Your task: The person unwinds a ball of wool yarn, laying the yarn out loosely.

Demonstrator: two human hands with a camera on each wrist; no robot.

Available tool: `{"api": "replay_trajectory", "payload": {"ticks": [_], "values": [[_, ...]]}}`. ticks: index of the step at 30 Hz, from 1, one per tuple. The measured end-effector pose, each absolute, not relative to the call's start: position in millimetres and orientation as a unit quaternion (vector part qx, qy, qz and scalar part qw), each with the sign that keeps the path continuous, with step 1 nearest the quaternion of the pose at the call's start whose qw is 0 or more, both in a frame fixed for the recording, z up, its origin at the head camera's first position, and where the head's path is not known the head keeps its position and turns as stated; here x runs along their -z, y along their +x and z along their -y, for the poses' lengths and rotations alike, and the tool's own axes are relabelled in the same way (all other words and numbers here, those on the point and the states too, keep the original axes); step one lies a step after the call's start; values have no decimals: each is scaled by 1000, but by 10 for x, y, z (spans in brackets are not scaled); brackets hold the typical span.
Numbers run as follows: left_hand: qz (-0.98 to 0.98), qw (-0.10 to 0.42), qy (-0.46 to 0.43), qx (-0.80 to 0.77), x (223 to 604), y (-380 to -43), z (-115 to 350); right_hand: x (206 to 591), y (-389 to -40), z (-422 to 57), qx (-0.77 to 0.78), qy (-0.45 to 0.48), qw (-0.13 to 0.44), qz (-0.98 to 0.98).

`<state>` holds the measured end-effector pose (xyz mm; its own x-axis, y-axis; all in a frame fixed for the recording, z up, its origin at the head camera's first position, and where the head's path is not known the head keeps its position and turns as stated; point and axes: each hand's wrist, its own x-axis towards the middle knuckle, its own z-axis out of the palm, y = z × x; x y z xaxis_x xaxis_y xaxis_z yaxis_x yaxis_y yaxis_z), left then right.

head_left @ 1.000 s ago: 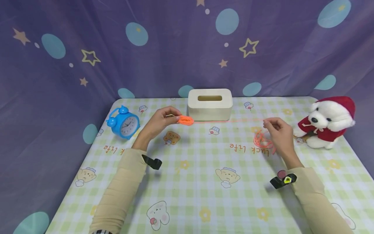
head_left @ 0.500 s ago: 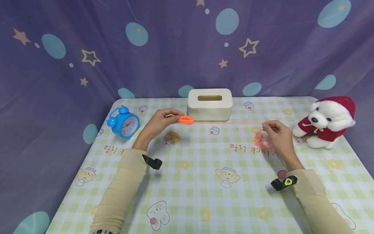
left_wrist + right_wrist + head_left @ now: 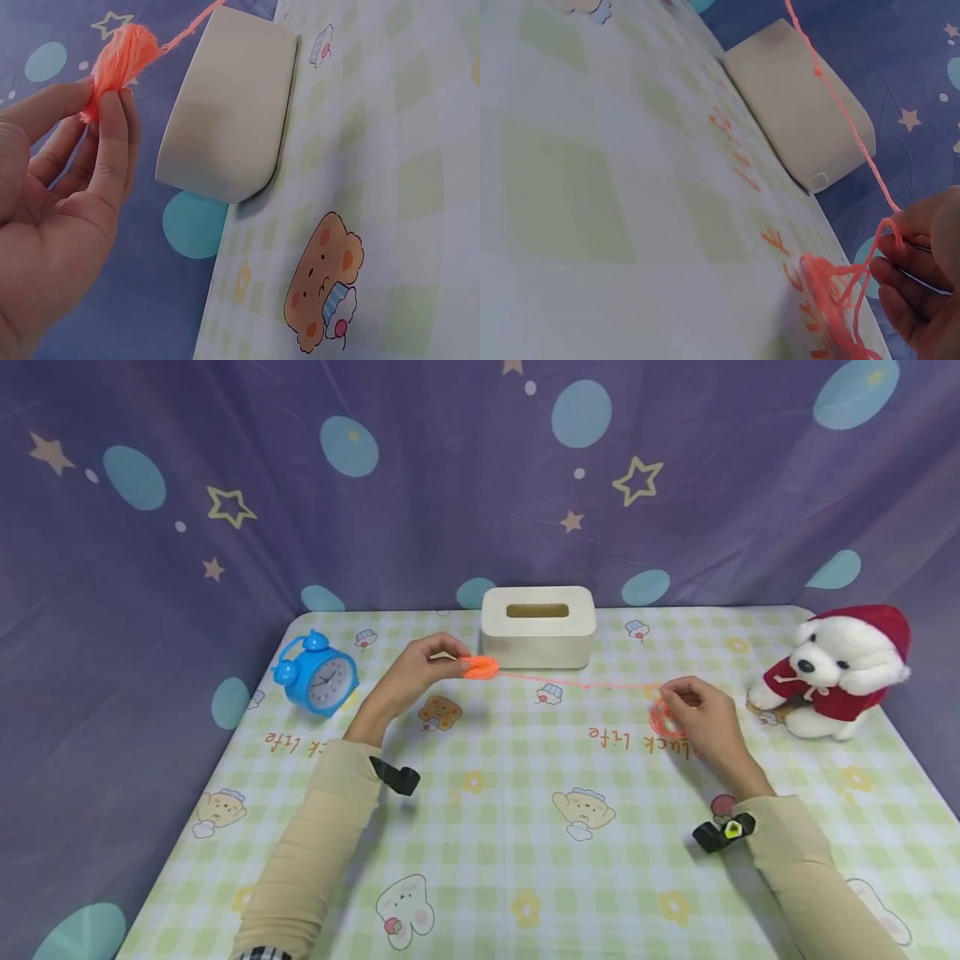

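Note:
A small wound bundle of orange yarn (image 3: 481, 667) is pinched by my left hand (image 3: 420, 672) between thumb and fingers, raised above the table in front of the tissue box. From the bundle (image 3: 126, 56) one strand (image 3: 586, 686) runs across to my right hand (image 3: 705, 718), which pinches it between thumb and forefinger. The strand (image 3: 840, 105) shows a small knot in the right wrist view. Below the right hand a loose tangle of the same yarn (image 3: 664, 720) lies on the tablecloth, partly hidden by that hand.
A cream tissue box (image 3: 537, 639) stands at the back middle. On the left is a blue alarm clock (image 3: 318, 677). A white plush dog (image 3: 832, 672) in red sits at the right. The table wears a checked cloth (image 3: 510, 860), and a purple curtain (image 3: 450, 543) hangs behind.
My right hand has moved slightly left and toward me, and the strand has dipped at that end. The left hand keeps hold of the yarn bundle, almost still.

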<state>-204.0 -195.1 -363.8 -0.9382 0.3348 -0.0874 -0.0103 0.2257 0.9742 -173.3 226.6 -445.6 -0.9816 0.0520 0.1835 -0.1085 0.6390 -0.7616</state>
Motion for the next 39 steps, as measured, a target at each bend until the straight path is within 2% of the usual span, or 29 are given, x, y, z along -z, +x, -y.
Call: {"api": "replay_trajectory", "payload": {"ticks": [11,22,29,39], "values": [[-774,156,118,-602,3641,-2018,1897,4500,-1722,-2238,-378,61,79,920],[-780,153,124,-594,3641,-2024,1852,4425,-1745,-2151,-396,100,95,908],[-780,153,125,-594,3624,-2013,1826,4302,-1826,-1850,-435,132,99,885],[-778,149,133,-596,3612,-1997,1803,4214,-1925,-1226,-465,222,68,854]]}}
